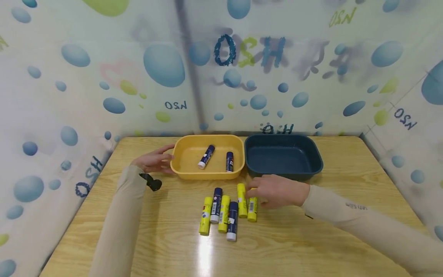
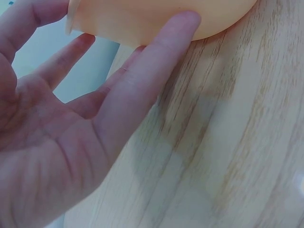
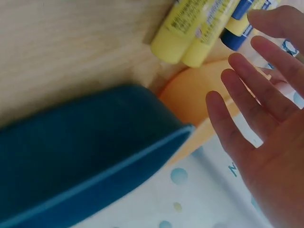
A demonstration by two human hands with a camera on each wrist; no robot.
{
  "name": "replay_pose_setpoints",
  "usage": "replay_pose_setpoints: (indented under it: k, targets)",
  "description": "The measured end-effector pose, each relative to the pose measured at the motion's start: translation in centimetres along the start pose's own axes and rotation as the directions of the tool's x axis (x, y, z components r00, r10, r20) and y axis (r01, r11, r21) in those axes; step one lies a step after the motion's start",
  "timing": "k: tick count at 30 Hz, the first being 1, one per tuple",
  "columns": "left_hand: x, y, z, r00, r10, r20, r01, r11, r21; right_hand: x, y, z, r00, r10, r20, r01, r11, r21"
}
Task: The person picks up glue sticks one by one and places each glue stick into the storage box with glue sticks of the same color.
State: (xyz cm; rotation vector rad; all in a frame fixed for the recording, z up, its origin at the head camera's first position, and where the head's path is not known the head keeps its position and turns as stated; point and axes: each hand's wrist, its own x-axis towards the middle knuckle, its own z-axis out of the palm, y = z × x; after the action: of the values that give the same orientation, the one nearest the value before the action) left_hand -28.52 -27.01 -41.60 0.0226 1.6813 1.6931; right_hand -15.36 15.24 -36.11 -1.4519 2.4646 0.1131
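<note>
My left hand (image 1: 154,159) rests its outstretched fingers against the left end of a yellow tray (image 1: 207,176); in the left wrist view the thumb lies along the tray's outer wall (image 2: 123,19). Two dark blue glue sticks (image 1: 206,157) lie inside that tray. In front of it on the table are several yellow glue sticks (image 1: 205,216) and two dark blue ones (image 1: 232,221). Over the rightmost yellow stick (image 1: 252,211) hovers my right hand (image 1: 277,190), its fingers spread and holding nothing in the right wrist view.
A dark blue tray (image 1: 283,173) stands right beside the yellow one, with nothing seen inside it. Both sit at the back of a wooden table (image 1: 166,238). Behind and at the sides hangs a curtain (image 1: 131,96) printed with drops and letters.
</note>
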Motion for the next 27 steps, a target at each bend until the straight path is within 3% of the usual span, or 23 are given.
replay_pose_setpoints:
  k: [10,16,23,27]
  targets:
    - [0.1,-0.1,-0.1,1.000,0.004,0.009,-0.004,1.000,-0.006,-0.6,0.4,2.5,0.992,0.008,-0.127,0.000,0.998,0.059]
    - [0.0,0.2,0.0,1.000,0.001,0.014,-0.001,1.000,0.000,-1.7,1.2,3.5,0.976,0.081,-0.204,-0.055,0.990,0.133]
    - [-0.1,0.4,0.0,1.000,0.011,0.011,-0.011,1.000,0.011,-1.7,1.0,5.0,0.962,0.217,-0.166,-0.180,0.961,0.212]
    - [0.0,0.1,-0.1,1.000,0.000,0.006,0.000,1.000,0.010,-1.4,0.7,5.8,0.944,0.264,-0.199,-0.220,0.951,0.219]
